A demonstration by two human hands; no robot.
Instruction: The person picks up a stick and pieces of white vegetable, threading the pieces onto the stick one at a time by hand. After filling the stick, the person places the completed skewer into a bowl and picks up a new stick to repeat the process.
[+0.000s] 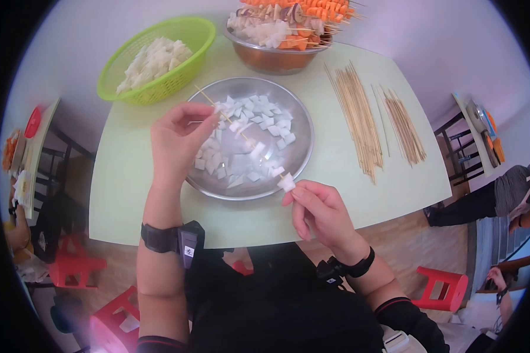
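A bamboo skewer [205, 95] slants over a round metal tray [308, 126], with several small white pieces threaded along it. My left hand [179, 135] pinches the skewer near its upper end, thumb and forefinger together beside a white piece. At the lower end, the fingertips of my right hand [321, 209] close on a white chunk [286, 183] by the near rim of the tray. Loose white diamond-shaped pieces [268, 122] lie spread over the tray floor, partly hidden behind my left hand.
A green basket [194, 65] of white strips stands at the back left. Behind the tray, a metal bowl [271, 60] is heaped with loaded skewers. Bare bamboo skewers [359, 120] lie at the right. Red stools [444, 288] and other people are around the table [129, 206].
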